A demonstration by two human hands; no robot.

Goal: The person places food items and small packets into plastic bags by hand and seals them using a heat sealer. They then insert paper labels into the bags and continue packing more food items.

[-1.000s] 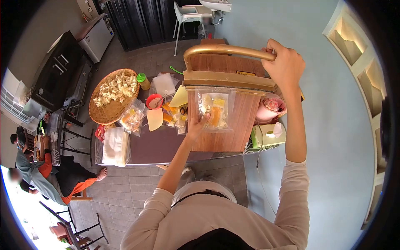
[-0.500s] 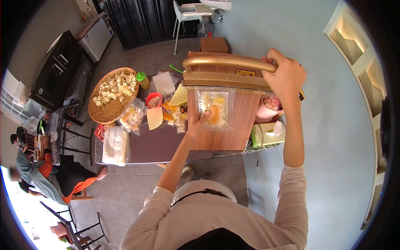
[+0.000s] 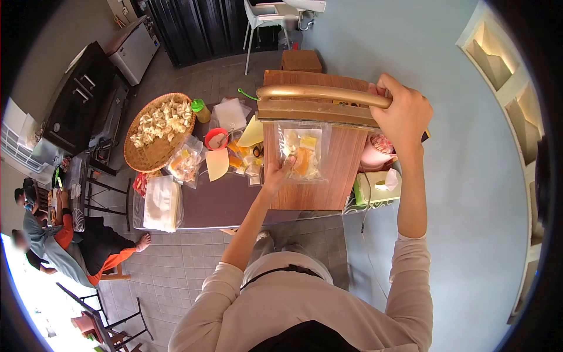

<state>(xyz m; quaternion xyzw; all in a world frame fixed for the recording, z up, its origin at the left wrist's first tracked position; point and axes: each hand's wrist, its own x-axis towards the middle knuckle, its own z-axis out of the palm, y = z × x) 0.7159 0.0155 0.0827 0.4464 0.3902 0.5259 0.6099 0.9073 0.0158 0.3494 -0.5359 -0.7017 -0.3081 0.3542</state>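
My right hand is wrapped round the right end of a gold handle on a wood-grain bag sealer. Under the sealer's bar lies the top edge of a clear plastic bag, which has pale and orange-yellow pieces inside. My left hand pinches the bag's left side, thumb on top; its other fingers are mostly hidden.
Left of the sealer are a red bowl, a filled bag, a stack of plastic bags, a green-capped bottle and a woven basket. A tissue box and pink container stand right. People sit far left.
The gold handle has come down slightly with my right hand, and now covers most of the yellow label behind it. My left hand and the bag have stayed in place.
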